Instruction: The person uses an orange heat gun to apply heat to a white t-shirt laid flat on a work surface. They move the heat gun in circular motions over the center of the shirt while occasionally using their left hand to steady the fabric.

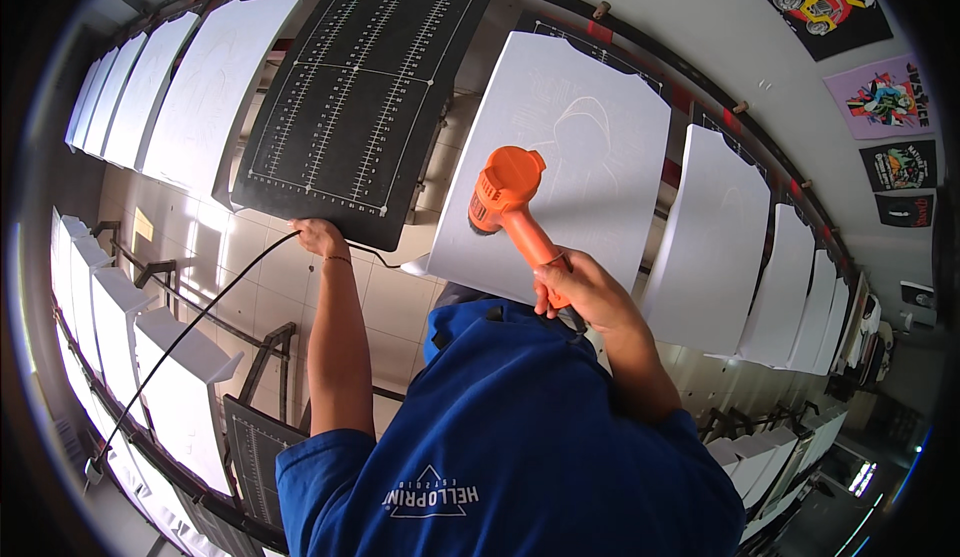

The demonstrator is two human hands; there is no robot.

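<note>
A worker's right hand (580, 292) grips an orange heat gun (510, 202) by its handle, nozzle apparently aimed at the white shirt (570, 147) stretched on a platen just beyond, while the left hand (320, 238) clasps the edge of a bare black platen (355, 97), steadying it

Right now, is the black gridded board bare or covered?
Bare: the black board shows its full white grid, while neighbouring boards carry white shirts.
</note>
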